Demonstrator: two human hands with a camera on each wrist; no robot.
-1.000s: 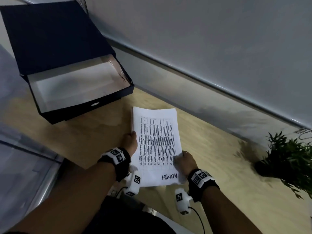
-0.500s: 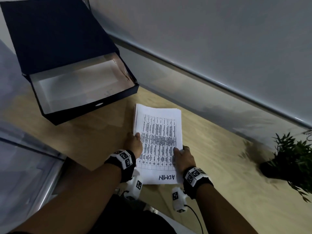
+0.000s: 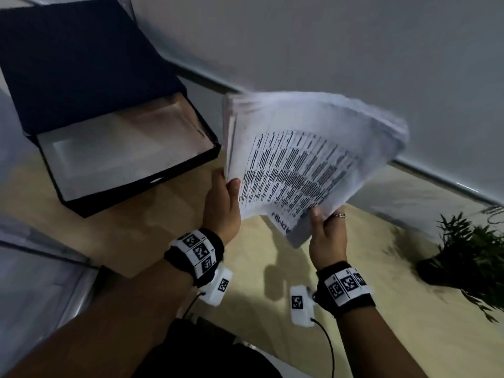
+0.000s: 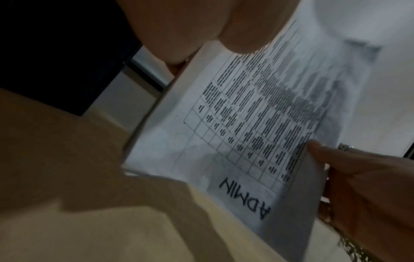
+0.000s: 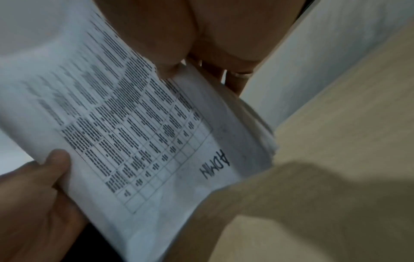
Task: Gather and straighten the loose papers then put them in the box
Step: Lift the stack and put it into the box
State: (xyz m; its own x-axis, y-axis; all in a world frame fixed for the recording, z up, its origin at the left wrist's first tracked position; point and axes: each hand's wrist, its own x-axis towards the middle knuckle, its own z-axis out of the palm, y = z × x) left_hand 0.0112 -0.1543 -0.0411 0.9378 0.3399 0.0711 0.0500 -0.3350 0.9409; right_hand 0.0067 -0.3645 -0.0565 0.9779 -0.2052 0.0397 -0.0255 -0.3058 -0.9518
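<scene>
Both my hands pinch the papers (image 3: 300, 159) lifted off the desk, left hand (image 3: 222, 205) and right hand (image 3: 327, 238) on opposite edges, likely for squaring before the open box (image 3: 131, 159) far left.

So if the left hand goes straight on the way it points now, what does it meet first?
Probably the near right corner of the open box; the left hand, holding the paper stack, points that way, though depth is unclear.

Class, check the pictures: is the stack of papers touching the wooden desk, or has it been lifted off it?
Apart. The head view shows the stack of papers held up in both hands, with its shadow on the wooden desk below.
</scene>
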